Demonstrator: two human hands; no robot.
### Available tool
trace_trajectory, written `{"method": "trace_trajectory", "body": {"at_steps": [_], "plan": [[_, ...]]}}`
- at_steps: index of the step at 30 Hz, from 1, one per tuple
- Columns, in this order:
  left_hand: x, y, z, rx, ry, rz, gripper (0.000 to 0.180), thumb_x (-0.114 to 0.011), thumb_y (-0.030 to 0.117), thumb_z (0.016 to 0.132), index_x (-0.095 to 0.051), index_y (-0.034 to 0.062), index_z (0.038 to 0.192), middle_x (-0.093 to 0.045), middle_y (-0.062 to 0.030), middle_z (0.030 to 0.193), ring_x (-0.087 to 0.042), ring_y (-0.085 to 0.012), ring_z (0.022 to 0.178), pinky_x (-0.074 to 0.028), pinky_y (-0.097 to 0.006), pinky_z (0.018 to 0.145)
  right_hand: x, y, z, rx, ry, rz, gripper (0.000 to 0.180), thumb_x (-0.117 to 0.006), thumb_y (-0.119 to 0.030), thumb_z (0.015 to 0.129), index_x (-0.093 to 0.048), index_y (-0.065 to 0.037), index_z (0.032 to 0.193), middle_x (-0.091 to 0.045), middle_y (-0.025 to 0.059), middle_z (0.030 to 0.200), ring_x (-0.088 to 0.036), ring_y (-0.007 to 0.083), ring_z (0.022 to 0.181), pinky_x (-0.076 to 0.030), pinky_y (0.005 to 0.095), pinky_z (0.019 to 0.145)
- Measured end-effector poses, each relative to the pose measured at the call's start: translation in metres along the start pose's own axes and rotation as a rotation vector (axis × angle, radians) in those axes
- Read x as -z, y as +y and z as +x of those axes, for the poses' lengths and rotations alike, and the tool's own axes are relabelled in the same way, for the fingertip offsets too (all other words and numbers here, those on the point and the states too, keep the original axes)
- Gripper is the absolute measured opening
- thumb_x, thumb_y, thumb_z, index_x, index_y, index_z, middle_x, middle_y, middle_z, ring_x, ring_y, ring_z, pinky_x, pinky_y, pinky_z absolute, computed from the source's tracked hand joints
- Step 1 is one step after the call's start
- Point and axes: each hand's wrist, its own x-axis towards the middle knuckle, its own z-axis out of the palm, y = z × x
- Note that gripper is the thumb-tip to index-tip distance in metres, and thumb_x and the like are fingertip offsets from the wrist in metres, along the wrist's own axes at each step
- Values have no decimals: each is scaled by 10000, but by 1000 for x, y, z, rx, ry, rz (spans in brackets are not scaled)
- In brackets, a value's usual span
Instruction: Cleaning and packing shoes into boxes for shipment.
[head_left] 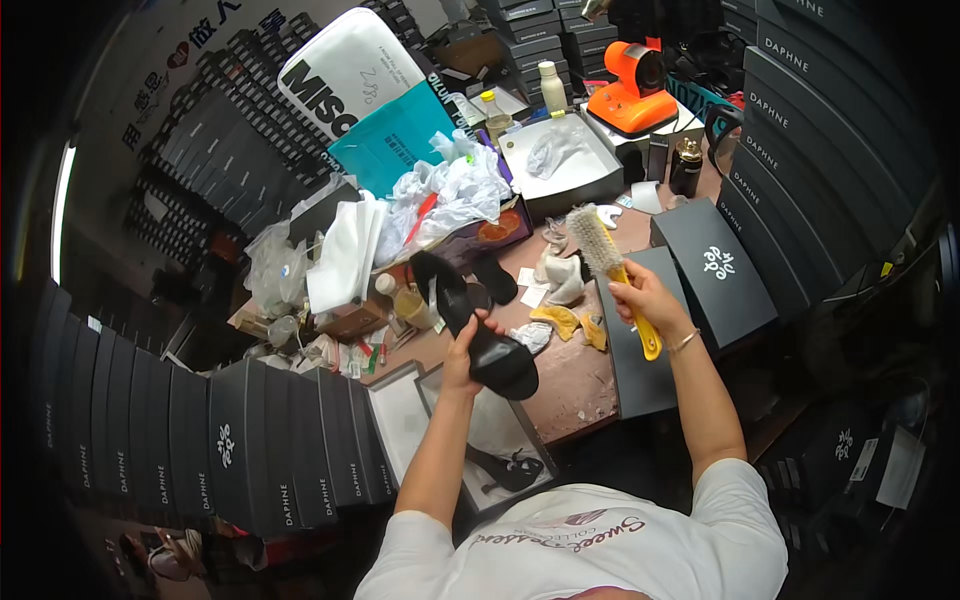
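My left hand (461,362) is closed round a black high-heeled shoe (498,362), tilted above the front of the worktable. In my right hand (655,305) is a yellow-handled brush (602,250), its pale bristles pointing up and away from me. Shoe and brush are apart. Below my left forearm, an open shoe box (398,408) holds another black heeled shoe (513,472) on white paper. Beneath the brush lies a closed dark shoe box (638,370). Yellow sponge pieces (560,320) and whitish crumpled cloths (562,280) lie between my hands.
Tall stacks of dark shoe boxes (800,150) rise at the right, with a row of them (265,440) at the left. Farther back are crumpled white paper (450,185), a white box lid (590,165), a pale bottle (552,88) and an orange device (630,95).
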Motion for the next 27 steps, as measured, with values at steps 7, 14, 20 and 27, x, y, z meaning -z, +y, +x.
{"method": "trace_trajectory", "body": {"at_steps": [7, 14, 20, 27], "plan": [[33, 26, -124, -27, 199, 268, 279, -620, 218, 901, -542, 2, 1059, -612, -102, 895, -632, -228, 858, -524, -347, 781, -26, 92, 110, 280, 75, -1062, 396, -673, -295, 815, -620, 24, 1044, -628, 157, 835, -633, 304, 778, -507, 399, 720], [69, 12, -198, 1, 347, 244, 269, -599, 200, 903, -547, -11, 1061, -620, -121, 878, -639, -249, 854, -521, -381, 813, -61, 111, 105, -24, -173, -1430, 357, -671, -343, 779, -658, -14, 915, -599, 208, 1094, -624, 363, 944, -515, 438, 806], [90, -1, -195, 59, 322, 219, 274, -592, 221, 918, -547, -10, 1058, -629, -116, 871, -656, -247, 859, -533, -376, 798, -33, 113, 108, -29, -180, -1894, 190, -511, -124, 844, -687, -54, 830, -677, 184, 949, -673, 319, 848, -548, 410, 712], [98, -3, -199, 43, 359, 170, 245, -576, 196, 925, -556, -11, 1054, -633, -116, 883, -656, -248, 863, -531, -385, 804, -60, 58, 174, 368, 23, -1426, 112, -562, -124, 794, -626, -33, 775, -642, 215, 924, -617, 403, 814, -500, 471, 698]]}}
